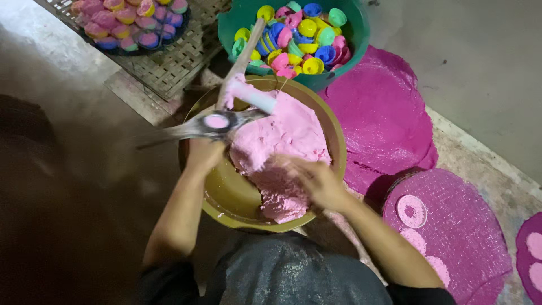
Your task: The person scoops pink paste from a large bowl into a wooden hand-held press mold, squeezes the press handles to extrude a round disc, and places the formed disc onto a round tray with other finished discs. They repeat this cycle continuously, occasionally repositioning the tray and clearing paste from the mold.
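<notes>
A wide olive-yellow bowl point(226, 192) sits in front of me and holds a big mass of pink dough point(282, 141). My left hand point(203, 152) grips a metal press-like tool point(217, 123), blurred, with a small round of pink dough in its middle. My right hand point(313, 181) rests on the dough at the bowl's right side, fingers curled into it. A wooden stick point(240, 62) with a dough-coated white end lies across the bowl's far rim.
A green tub point(355, 34) of small coloured cups stands beyond the bowl. A dark tray point(132, 25) of filled cups rests on a woven mat point(169, 68). Magenta mesh mats point(384, 113) to the right carry flat pink discs point(412, 210).
</notes>
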### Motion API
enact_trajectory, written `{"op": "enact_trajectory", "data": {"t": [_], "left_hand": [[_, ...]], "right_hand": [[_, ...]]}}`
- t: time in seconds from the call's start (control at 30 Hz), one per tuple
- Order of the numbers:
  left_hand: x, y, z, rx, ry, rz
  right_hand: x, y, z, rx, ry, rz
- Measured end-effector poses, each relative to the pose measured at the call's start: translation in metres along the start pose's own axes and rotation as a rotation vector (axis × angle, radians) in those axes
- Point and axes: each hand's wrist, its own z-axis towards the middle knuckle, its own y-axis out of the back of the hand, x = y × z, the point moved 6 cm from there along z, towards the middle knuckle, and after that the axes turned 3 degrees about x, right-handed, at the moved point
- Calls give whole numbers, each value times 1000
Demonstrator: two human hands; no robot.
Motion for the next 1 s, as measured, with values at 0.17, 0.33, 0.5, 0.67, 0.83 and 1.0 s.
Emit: {"op": "enact_trajectory", "data": {"t": [0.17,0.33,0.5,0.67,0.83,1.0], "left_hand": [[15,-4,-22,505,-4,-782],[-9,-3,-66,673,171,-1143],[-41,-14,-72,565,138,-1243],[-58,-31,-64,515,88,-1314],[-55,-49,-54,343,98,-1272],[-41,-68,-40,259,115,-1125]], "right_hand": [[37,101,10,-216,331,-375],[52,109,21,-134,468,-472],[36,89,28,-153,463,-291],[-8,64,42,-234,310,-139],[-38,34,47,-280,275,-27],[-38,-4,49,-223,374,195]]}}
